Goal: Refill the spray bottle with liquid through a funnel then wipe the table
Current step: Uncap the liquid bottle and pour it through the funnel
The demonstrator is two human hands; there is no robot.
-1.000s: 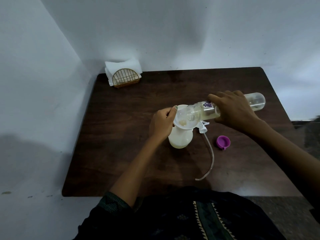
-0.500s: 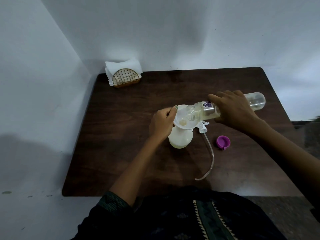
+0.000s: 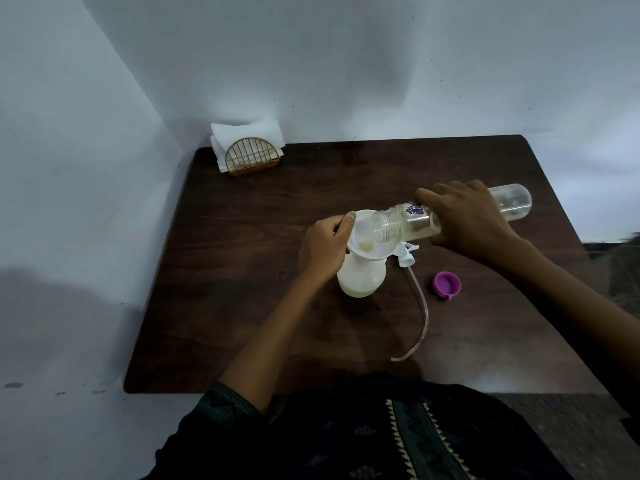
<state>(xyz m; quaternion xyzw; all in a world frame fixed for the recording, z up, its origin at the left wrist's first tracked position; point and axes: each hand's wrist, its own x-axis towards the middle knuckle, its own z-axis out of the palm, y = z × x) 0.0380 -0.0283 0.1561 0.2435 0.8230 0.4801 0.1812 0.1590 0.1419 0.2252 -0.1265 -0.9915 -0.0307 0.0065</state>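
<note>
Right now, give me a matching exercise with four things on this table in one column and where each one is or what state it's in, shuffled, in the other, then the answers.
Things:
1. funnel
2. clear refill bottle
3. purple cap
4. napkin holder

States:
A. lying loose on the table, open side up
B. standing in the far left corner
C. seated in the spray bottle neck, steadied by the left hand
D. tipped on its side in the right hand

Pairs: 1-C, 2-D, 3-A, 4-B
</note>
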